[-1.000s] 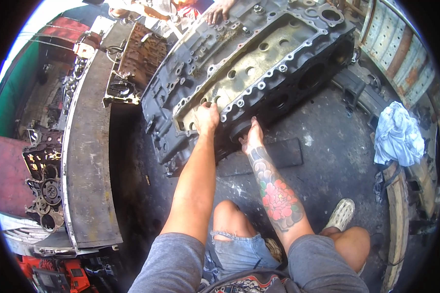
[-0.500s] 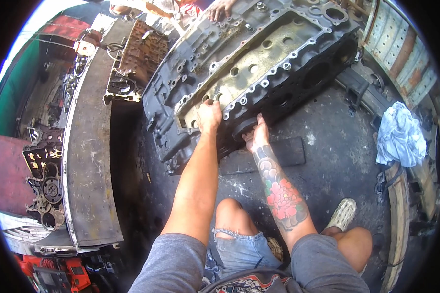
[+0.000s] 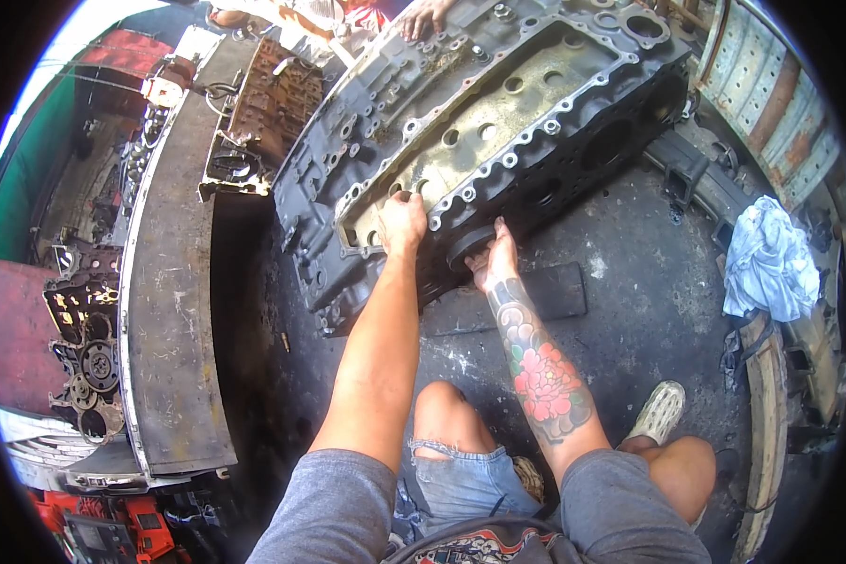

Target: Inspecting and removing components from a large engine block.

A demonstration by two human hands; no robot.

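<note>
A large dark grey engine block (image 3: 385, 122) lies tilted on its side in front of me, with a long rectangular opening along its upper side. My left hand (image 3: 404, 223) is closed over the near edge of that opening, fingers curled inward. Lower down, my right hand (image 3: 494, 256) grips the block at the rim of the nearest cylinder bore (image 3: 470, 246), thumb up along the face; its fingertips are partly hidden in the dark bore. At the far edge of the block rests another person's hand (image 3: 425, 17).
A flat dark wooden board (image 3: 555, 293) lies on the floor below the block. Left stands a metal bench (image 3: 174, 329) beside a rusty engine part (image 3: 271, 113). To the right are a pale blue rag (image 3: 771, 258), a curved wooden beam (image 3: 766, 432) and a perforated metal panel (image 3: 761, 94).
</note>
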